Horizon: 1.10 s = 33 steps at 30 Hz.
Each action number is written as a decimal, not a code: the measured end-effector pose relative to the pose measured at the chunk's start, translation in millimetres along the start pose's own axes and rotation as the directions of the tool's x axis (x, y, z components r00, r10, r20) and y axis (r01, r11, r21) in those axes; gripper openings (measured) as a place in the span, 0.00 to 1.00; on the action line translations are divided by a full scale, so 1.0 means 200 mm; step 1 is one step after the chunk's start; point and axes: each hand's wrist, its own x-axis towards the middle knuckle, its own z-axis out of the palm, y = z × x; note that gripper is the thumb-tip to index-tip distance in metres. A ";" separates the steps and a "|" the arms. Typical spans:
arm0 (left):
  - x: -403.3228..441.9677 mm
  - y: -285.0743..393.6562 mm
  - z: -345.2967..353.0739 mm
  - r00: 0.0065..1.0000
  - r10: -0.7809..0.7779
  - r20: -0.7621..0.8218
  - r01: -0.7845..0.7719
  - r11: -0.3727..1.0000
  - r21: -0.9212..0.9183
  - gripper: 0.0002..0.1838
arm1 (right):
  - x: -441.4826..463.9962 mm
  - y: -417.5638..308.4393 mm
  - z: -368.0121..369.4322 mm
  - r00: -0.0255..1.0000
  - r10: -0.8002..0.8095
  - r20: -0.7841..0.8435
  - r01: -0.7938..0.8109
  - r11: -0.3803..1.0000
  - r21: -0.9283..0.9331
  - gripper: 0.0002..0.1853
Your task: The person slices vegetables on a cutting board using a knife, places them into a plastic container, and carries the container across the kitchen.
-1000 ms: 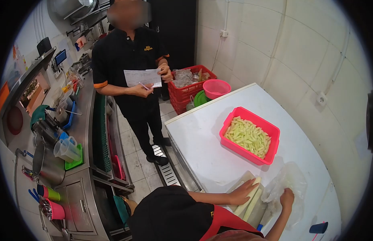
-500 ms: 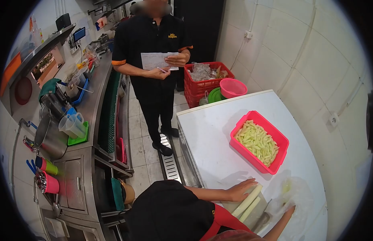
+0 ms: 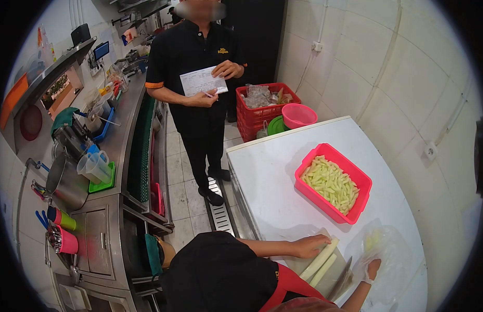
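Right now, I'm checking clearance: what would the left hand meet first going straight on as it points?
The left hand would likely meet the nearer pale stick; depth is unclear, so they may touch.

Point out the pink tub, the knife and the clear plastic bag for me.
Pink tub (image 3: 321, 202), head view: its near outer wall.
Knife (image 3: 344, 279), head view: middle of the blade.
Clear plastic bag (image 3: 391, 252), head view: its crumpled film.

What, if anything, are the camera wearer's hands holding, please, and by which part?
The left hand is at the far end of a vegetable stick; whether it grips cannot be told. The right hand is at the plastic bag, its grip unclear.
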 end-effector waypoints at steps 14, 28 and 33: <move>-0.04 0.03 -0.02 0.998 0.020 -0.054 -0.024 0.997 -0.069 0.20 | 0.05 0.09 0.00 0.999 -0.040 -0.027 0.039 0.999 -0.017 0.36; 0.15 0.36 -0.04 0.999 0.022 0.025 -0.013 0.944 -0.329 0.16 | -0.54 -0.48 -0.70 0.934 -0.330 0.140 0.356 0.899 -0.254 0.37; 0.26 0.23 0.06 0.929 -0.158 0.335 0.316 0.809 -0.496 0.25 | -1.09 -0.86 -0.89 0.802 -0.594 0.054 0.578 0.796 0.177 0.34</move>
